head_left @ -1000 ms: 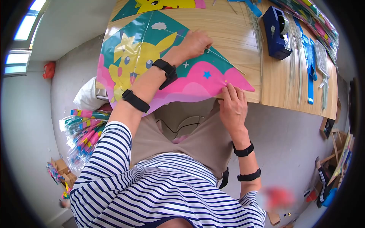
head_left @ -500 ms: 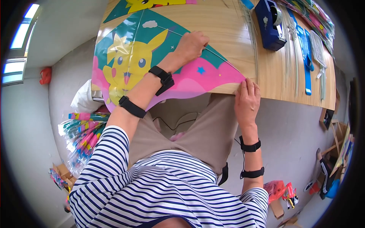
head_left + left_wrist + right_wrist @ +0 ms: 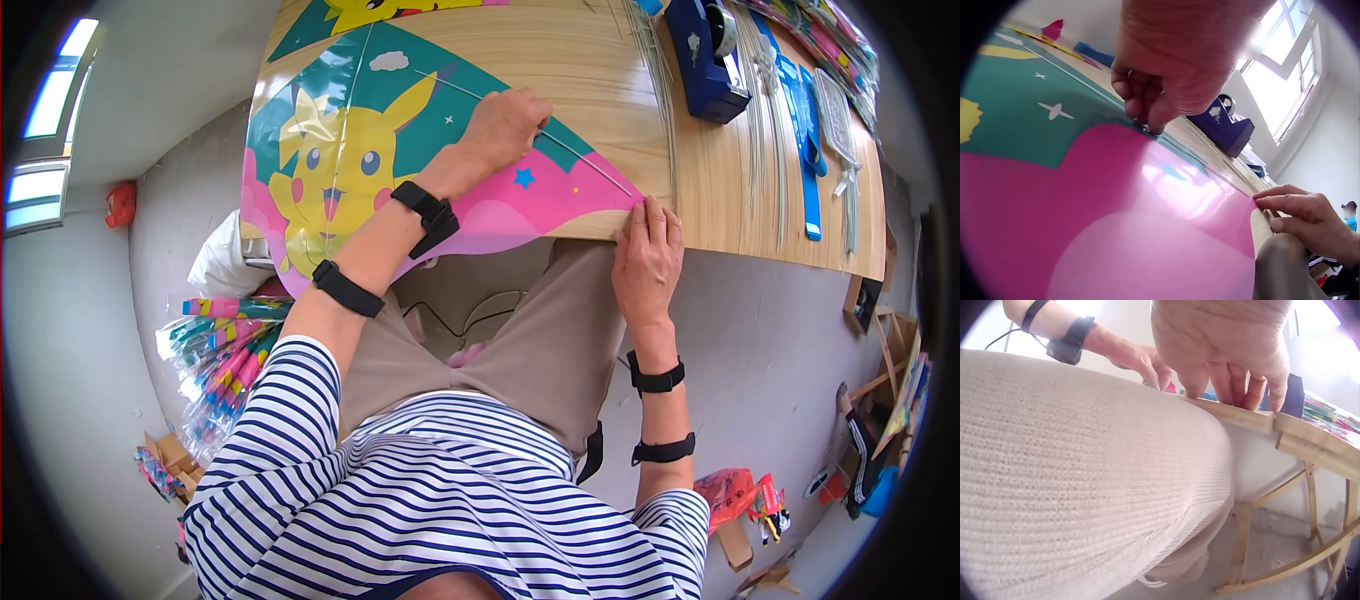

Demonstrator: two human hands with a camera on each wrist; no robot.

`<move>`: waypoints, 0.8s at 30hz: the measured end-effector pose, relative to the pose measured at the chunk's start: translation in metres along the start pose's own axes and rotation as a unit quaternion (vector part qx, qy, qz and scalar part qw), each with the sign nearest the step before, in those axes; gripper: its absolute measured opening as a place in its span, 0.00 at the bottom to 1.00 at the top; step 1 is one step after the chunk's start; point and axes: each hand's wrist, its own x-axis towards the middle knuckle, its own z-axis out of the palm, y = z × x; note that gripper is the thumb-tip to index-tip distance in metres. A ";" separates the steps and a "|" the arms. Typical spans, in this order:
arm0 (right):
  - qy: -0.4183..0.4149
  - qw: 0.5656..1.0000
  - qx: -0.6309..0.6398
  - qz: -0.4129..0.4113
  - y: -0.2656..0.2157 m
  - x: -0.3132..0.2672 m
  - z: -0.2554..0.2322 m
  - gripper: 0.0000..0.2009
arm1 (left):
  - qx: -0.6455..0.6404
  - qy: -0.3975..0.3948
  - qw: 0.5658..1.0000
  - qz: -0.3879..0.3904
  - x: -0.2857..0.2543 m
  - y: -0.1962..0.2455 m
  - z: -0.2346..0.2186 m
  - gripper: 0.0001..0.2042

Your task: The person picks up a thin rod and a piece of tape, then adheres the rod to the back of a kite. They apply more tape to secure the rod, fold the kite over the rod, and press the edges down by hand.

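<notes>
A kite sheet [image 3: 335, 165], teal, yellow and pink with a cartoon figure, lies over the table's near edge. Along its slanting upper-right side runs a thin pale rod [image 3: 588, 161]. Partway along, my left hand [image 3: 500, 128] pinches the rod with curled fingers; in the left wrist view the left hand [image 3: 1179, 59] has thumb and fingertips together at the sheet [image 3: 1016, 219]. At the pink right corner, the fingertips of my right hand [image 3: 649, 262] touch the sheet, fingers fairly straight. The right wrist view shows the right hand [image 3: 1225, 347] at the table edge.
A blue tape dispenser [image 3: 708, 65] stands on the table [image 3: 610, 90], with thin rods [image 3: 778, 170] and blue straps [image 3: 808, 140] to its right. Another printed sheet [image 3: 400, 10] lies at the back. Wrapped kites [image 3: 225, 365] fan out at the left below table height.
My right hand has moved rightward from the sheet's lower edge to its pink corner. My left hand still pinches at the slanting side. The head view has shifted slightly.
</notes>
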 end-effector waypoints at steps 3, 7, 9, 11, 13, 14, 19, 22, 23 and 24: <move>0.001 1.000 0.000 -0.001 0.000 0.000 -0.001 0.22 | -0.001 0.002 1.000 0.009 0.000 0.000 -0.001 0.03; -0.001 1.000 0.002 0.000 -0.001 0.001 0.000 0.22 | -0.005 0.003 1.000 0.014 0.000 -0.001 0.000 0.03; -0.001 1.000 0.003 0.000 -0.001 0.001 0.000 0.22 | -0.007 -0.001 1.000 0.014 0.000 -0.001 0.000 0.01; 0.000 1.000 0.001 0.001 -0.001 0.000 0.001 0.22 | -0.004 0.002 1.000 0.019 0.000 -0.002 0.001 0.02; 0.000 1.000 0.001 0.000 -0.001 0.000 0.001 0.22 | -0.002 0.003 1.000 0.022 0.001 -0.002 0.001 0.02; 0.000 1.000 0.001 -0.001 -0.001 0.000 0.001 0.22 | -0.002 0.002 1.000 0.023 0.001 -0.001 0.000 0.03; 0.000 1.000 0.001 -0.002 -0.001 0.000 0.000 0.22 | 0.005 -0.003 1.000 0.016 0.001 0.001 0.001 0.03; 0.004 1.000 0.000 -0.005 -0.001 0.000 0.001 0.22 | 0.007 -0.001 1.000 0.020 0.001 0.001 0.001 0.03; 0.006 1.000 0.000 -0.006 -0.001 0.000 0.001 0.22 | 0.006 0.001 1.000 0.023 0.001 0.000 0.002 0.02; 0.008 1.000 0.000 -0.006 -0.001 0.000 0.001 0.22 | 0.005 0.003 1.000 0.025 0.001 0.000 0.002 0.02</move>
